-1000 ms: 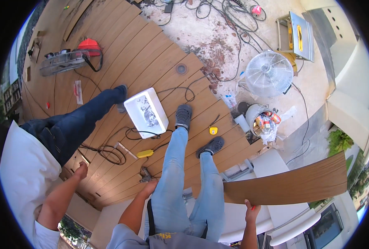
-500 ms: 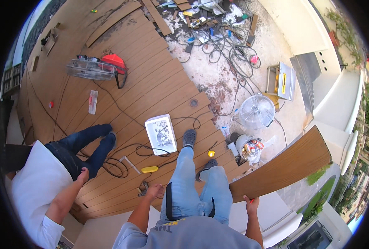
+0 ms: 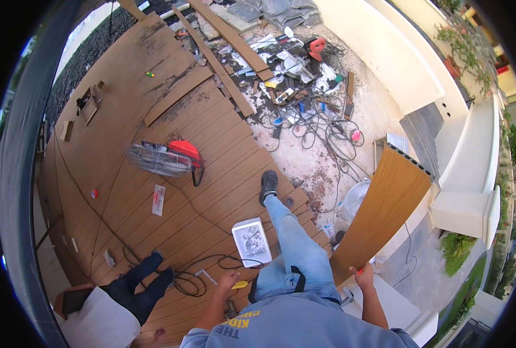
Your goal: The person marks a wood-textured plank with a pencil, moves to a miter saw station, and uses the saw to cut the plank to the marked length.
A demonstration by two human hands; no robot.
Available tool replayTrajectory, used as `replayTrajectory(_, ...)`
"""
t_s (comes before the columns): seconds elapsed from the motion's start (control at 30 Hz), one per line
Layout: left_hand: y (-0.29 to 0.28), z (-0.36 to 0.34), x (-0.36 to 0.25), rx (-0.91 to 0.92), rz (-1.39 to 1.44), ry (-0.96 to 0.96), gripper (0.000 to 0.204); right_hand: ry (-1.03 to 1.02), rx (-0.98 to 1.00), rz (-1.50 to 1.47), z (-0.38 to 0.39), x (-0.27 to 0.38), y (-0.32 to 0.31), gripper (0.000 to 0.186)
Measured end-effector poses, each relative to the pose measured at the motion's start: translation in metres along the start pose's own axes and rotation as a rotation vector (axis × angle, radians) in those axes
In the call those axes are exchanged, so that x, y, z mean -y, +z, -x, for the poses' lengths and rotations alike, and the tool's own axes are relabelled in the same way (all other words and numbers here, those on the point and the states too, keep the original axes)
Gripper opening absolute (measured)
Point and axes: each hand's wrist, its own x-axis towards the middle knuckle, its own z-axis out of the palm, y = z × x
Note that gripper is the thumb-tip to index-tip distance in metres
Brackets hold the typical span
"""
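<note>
Right hand (image 3: 363,275) is closed on the edge of a long plank (image 3: 382,203) near its lower end, a small red item (image 3: 360,271) showing at the fingers. From this hand the plank slants forward and upward, probably gripped at the side so its length stays clear of the legs. Its broad face looks smooth and wood-brown; the far end shows a row of round hollows, likely there to save weight.

Across the body, the left hand (image 3: 227,282) is partly curled; whether it has hold of anything I cannot tell. Just to its right lies a yellow object (image 3: 240,285), partly hidden; ahead stands a rectangular white tub (image 3: 266,245), smeared grey inside. Black cable (image 3: 194,279) loops to that hand's left, perhaps left slack for reach. Well ahead, a wire-caged fan (image 3: 159,159) lies on grooved brown decking (image 3: 223,180); beyond, tangled cords (image 3: 327,136) cross rough, stained concrete (image 3: 379,101).
</note>
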Motion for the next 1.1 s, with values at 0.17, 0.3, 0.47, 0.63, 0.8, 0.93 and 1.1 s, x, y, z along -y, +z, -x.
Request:
replayTrajectory(0.17,-0.144,-0.069,-0.145,-0.215,-0.392,0.227,0.039,0.112,0.033,0.220,-0.081,0.051,0.027,0.055)
replayTrajectory(0.3,-0.270,-0.085,-0.262,-0.321,-0.224,0.371,0.040,0.096,0.103,0.235,-0.143,0.122,0.056,0.056)
replayTrajectory(0.47,-0.345,-0.085,-0.397,-0.294,0.177,0.635,0.037,0.045,0.146,0.209,-0.220,0.206,0.071,0.052)
replayTrajectory(0.63,-0.364,-0.101,-0.367,-0.238,0.231,0.567,0.034,0.009,0.157,0.204,-0.289,0.273,0.107,0.054)
replayTrajectory(0.8,-0.392,-0.136,-0.339,-0.131,0.163,0.408,0.033,-0.040,0.129,0.154,-0.338,0.345,0.149,0.055)
replayTrajectory(0.93,-0.462,-0.159,-0.391,-0.150,-0.082,0.369,0.039,-0.020,0.093,0.160,-0.371,0.401,0.192,0.054)
replayTrajectory(1.1,-0.562,-0.177,-0.508,-0.188,-0.397,0.503,0.040,-0.019,-0.105,0.093,-0.385,0.479,0.223,0.047)
